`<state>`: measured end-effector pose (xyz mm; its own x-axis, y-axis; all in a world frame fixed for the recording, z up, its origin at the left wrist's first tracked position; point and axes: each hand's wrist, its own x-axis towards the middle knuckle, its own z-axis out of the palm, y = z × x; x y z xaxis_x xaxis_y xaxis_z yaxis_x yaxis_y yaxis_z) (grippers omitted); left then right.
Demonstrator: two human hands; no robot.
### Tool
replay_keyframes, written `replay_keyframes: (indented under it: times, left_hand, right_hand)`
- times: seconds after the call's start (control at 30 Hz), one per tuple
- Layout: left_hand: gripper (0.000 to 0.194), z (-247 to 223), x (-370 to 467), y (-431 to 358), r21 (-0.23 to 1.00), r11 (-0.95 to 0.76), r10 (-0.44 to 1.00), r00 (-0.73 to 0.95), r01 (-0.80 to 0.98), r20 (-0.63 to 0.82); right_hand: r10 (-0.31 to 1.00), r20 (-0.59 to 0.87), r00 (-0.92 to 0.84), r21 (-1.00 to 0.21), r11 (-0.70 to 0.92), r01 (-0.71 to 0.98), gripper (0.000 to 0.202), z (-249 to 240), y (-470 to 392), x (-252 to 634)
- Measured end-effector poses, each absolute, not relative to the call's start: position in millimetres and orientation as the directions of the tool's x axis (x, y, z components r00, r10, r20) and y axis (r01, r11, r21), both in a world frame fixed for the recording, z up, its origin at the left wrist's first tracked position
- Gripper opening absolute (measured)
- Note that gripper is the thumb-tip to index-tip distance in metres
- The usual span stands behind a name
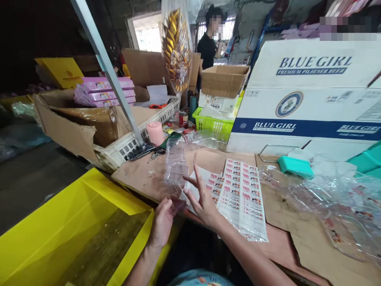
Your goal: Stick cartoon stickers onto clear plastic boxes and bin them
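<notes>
My left hand (pixel 162 222) is closed at the table's front edge, its thumb and fingers pinching a clear plastic piece (pixel 179 207) that is blurred and hard to make out. Just right of it, my right hand (pixel 202 198) has its fingers spread, with nothing visible gripped. Under and beside the right hand lie sticker sheets (pixel 242 190) printed with rows of small pink and orange pictures. The white backing (pixel 201 174) of one sheet shows behind my fingers. Beyond both hands, clear plastic cases (pixel 175 163) lie on the cardboard-covered table (pixel 149 176).
A yellow box (pixel 80 190) holding clear items stands at lower left. Clear cases with stickers (pixel 336 202) pile up at right beside a teal block (pixel 295 167). Behind are a white carton (pixel 306 99), a green basket (pixel 212 125), a pink roll (pixel 155 133) and a standing person (pixel 206 49).
</notes>
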<state>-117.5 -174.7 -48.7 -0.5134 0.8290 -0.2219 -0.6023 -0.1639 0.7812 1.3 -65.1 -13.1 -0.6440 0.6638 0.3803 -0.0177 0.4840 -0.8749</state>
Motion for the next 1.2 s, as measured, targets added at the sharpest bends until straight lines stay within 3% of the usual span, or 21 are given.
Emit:
replay_keyframes:
  times: [0.13,0.2,0.3,0.37,0.43,0.53,0.63,0.7,0.87,1.2]
  left_hand:
    - [0.008,-40.5,-124.0,-175.3,0.562,-0.068,0.788,-0.389,-0.824,-0.476]
    - [0.011,-37.2,-122.7,-178.8,0.482,-0.023,0.817,-0.294,-0.876,-0.495]
    - [0.011,-33.6,-109.0,-176.1,0.424,0.055,0.874,-0.162,-0.904,-0.459]
    - [0.012,-28.8,-94.5,-165.9,0.456,0.086,0.911,-0.115,-0.886,-0.395]
    - [0.023,-21.2,-79.2,-151.2,0.526,0.08,0.944,-0.106,-0.847,-0.314]
    - [0.032,-10.0,-58.8,-129.0,0.61,0.044,0.972,-0.107,-0.791,-0.21]
    - [0.03,-5.2,-41.4,-115.2,0.647,0.046,0.986,-0.07,-0.761,-0.152]
    - [0.03,-5.2,-31.5,-111.3,0.66,0.062,0.986,-0.057,-0.749,-0.157]
    - [0.034,-9.4,-16.2,-108.3,0.695,0.1,0.973,-0.078,-0.712,-0.219]
    - [0.022,-8.0,-6.4,-102.5,0.738,0.148,0.967,-0.058,-0.658,-0.246]
  right_hand:
    - [0.554,0.398,-0.732,-0.806,0.591,0.009,0.076,-14.5,-50.6,-16.9]
    - [0.547,0.405,-0.733,-0.798,0.602,0.008,0.073,-12.9,-42.3,-21.7]
    - [0.641,0.463,-0.612,-0.825,0.564,-0.033,0.065,-2.8,-35.0,-6.8]
    - [0.73,0.494,-0.472,-0.848,0.524,-0.077,0.057,10.1,-35.7,20.4]
    - [0.812,0.43,-0.395,-0.901,0.413,-0.132,0.05,26.1,-41.2,57.0]
    - [0.835,0.189,-0.517,-0.968,0.069,-0.243,0.044,46.4,-56.9,111.8]
    - [0.74,-0.022,-0.673,-0.924,-0.273,-0.269,0.044,51.7,-76.1,148.4]
    - [0.699,-0.1,-0.708,-0.869,-0.408,-0.279,0.045,46.7,-87.0,160.9]
    - [0.664,-0.172,-0.728,-0.794,-0.531,-0.297,0.05,28.4,-98.5,169.7]
    - [0.646,-0.215,-0.733,-0.735,-0.601,-0.315,0.056,13.6,-93.8,174.3]
